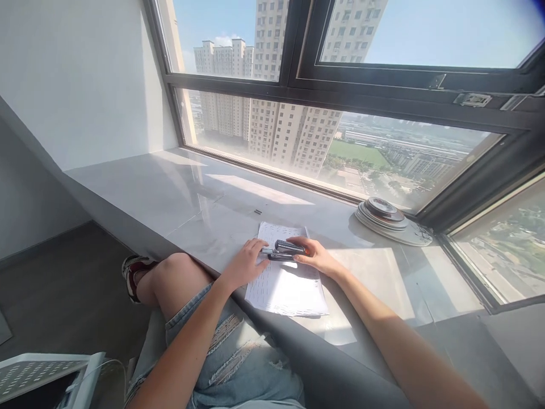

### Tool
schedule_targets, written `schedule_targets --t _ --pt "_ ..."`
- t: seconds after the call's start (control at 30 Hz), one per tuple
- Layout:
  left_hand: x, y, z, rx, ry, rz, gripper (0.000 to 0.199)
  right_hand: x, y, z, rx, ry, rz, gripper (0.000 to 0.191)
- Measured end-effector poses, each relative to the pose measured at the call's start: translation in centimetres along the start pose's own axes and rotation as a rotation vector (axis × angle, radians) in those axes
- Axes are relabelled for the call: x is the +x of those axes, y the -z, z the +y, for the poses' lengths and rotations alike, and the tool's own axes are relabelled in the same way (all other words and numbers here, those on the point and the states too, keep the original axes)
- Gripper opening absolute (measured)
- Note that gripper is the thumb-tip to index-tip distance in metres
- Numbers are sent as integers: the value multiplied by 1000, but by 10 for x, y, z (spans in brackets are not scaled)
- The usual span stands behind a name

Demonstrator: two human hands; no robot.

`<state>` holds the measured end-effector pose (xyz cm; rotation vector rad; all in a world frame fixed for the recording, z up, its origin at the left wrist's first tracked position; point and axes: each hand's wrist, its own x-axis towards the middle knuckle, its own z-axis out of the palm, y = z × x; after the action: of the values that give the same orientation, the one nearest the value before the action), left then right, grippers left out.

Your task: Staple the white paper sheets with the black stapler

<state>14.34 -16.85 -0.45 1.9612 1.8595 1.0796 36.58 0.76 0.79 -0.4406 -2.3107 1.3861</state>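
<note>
A black stapler [289,247] is held level above a stack of lined paper [293,295] on the grey window ledge. Its upper and lower parts are spread, and a silver metal piece [267,251] sticks out on the left. My right hand [317,258] is closed around the stapler's right end, thumb below and fingers on top. At the other end, my left hand [247,264] pinches near the silver piece, its fingers bent; the exact contact is too small to make out. Two short dark strips, perhaps staples [258,212], lie on the ledge behind the paper.
A pile of stacked plates or lids [381,216] stands by the window frame on the right. The window ledge [140,182] runs along the glass, its front edge against my legs. A white perforated plastic item [46,369] is at the lower left.
</note>
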Motion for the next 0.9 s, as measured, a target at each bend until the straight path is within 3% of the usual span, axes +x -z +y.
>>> schedule_targets --t 0.13,0.23,0.33,0.47,0.57,0.7,0.9 --pt "0 -3 -6 -50 45 28 35 -1 -5 3 -264 -39 38 44" --pt "-1 -5 -7 -86 52 53 37 -3 -6 2 -291 -31 61 35" --pt "0 -3 -3 -252 63 131 41 -7 -8 -5 -312 4 165 33" --pt "4 5 9 -893 244 302 43 -8 -18 -17 -469 114 350 34" --pt "7 6 18 -1454 397 310 43 -7 -25 -19 -612 290 430 33" --pt "7 -1 21 -1755 544 253 45 -8 -28 -12 -801 492 367 45" --pt "-1 -8 12 -1735 577 327 48 -11 -27 -8 -942 587 244 47"
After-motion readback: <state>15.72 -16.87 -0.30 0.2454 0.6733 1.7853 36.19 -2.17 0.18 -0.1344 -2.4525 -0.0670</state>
